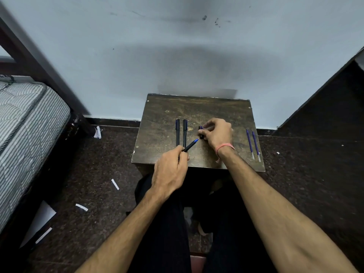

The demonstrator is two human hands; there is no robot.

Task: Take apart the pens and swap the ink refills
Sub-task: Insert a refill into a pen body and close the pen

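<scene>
My left hand (170, 170) grips a black pen body (190, 146) with a blue tip that points up and to the right. My right hand (217, 133) pinches a small dark cap (201, 132) just beyond that tip, low over the small wooden table (157, 123). Two black capped pens (181, 133) lie side by side on the table, left of my hands. Two blue ink refills (253, 143) lie parallel near the table's right edge.
The table stands against a pale wall. A striped mattress (25, 123) on a dark frame is at the left. Paper scraps (115, 184) lie on the dark speckled floor. A dark panel rises at the right. My legs are under the table's front edge.
</scene>
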